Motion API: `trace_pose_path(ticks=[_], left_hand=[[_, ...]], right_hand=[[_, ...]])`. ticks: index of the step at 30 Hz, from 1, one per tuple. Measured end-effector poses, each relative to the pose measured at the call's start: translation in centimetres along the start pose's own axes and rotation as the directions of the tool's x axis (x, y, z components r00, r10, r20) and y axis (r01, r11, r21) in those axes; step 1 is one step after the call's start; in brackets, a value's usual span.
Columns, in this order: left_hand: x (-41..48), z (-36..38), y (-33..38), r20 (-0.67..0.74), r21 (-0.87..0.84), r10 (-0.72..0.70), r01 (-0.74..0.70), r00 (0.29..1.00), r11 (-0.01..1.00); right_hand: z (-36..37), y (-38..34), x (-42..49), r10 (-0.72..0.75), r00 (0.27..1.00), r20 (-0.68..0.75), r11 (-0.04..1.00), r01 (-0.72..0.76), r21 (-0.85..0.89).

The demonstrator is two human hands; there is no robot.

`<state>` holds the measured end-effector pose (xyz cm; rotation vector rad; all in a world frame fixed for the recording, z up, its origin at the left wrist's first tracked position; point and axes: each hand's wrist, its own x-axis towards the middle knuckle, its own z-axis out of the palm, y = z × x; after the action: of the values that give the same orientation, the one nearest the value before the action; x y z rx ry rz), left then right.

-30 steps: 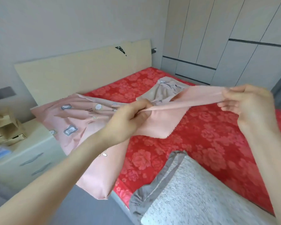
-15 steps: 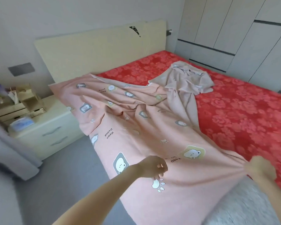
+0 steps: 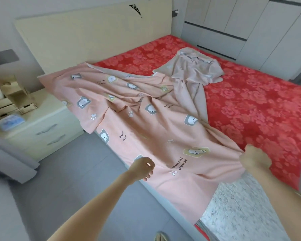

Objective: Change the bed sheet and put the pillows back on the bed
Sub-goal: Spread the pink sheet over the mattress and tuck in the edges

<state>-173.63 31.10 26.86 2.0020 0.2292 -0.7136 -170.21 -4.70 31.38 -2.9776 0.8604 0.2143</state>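
Pink bear-print sheet (image 3: 146,122) lies rumpled along the near side of the red mattress (image 3: 250,105), one edge hanging off it; the right hand (image 3: 255,160) clutches a gathered bunch of sheet on the mattress, while the left hand (image 3: 142,168) sits curled at the hanging edge, grip unclear

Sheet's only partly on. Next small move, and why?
Probably draw the right hand, which grips the pink sheet at its near edge, rightward across the red mattress. The sheet covers only the left strip, much red lies bare, and a bunched part sits unspread further up the bed.
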Motion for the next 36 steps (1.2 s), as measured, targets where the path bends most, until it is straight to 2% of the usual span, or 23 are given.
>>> trace_pose_path(ticks=[3,9,15,19,24,29,36], left_hand=[[0.7,0.7,0.9,-0.039,-0.002,0.026,-0.026,0.999,1.000],[0.2,5.6,4.0,-0.003,-0.015,0.113,-0.113,0.994,0.993],[0.1,12.0,7.9,-0.026,0.016,0.181,-0.181,0.983,0.983],[-0.4,20.1,12.3,-0.011,0.009,0.219,-0.219,0.976,0.976],[-1.0,33.7,18.6,0.012,0.019,0.291,-0.291,0.957,0.957],[-1.0,45.9,24.2,-0.014,0.000,0.283,-0.283,0.959,0.959],[1.3,53.8,28.5,-0.093,0.084,0.246,-0.239,0.965,0.967]], right_hand=[[0.6,0.3,-1.6,-0.050,0.999,-0.002,0.999,0.050,-0.011],[-0.1,4.1,-3.9,-0.079,0.997,0.019,0.996,0.078,0.045],[-1.9,11.1,-4.3,-0.130,0.990,-0.053,0.969,0.138,0.206],[-2.3,18.8,-3.7,-0.172,0.983,-0.068,0.938,0.184,0.295],[-3.0,30.5,-1.5,-0.268,0.959,-0.090,0.894,0.283,0.348],[-3.5,41.0,2.5,-0.334,0.939,-0.086,0.836,0.337,0.433],[-3.3,48.1,8.8,-0.409,0.912,-0.033,0.782,0.369,0.502]])
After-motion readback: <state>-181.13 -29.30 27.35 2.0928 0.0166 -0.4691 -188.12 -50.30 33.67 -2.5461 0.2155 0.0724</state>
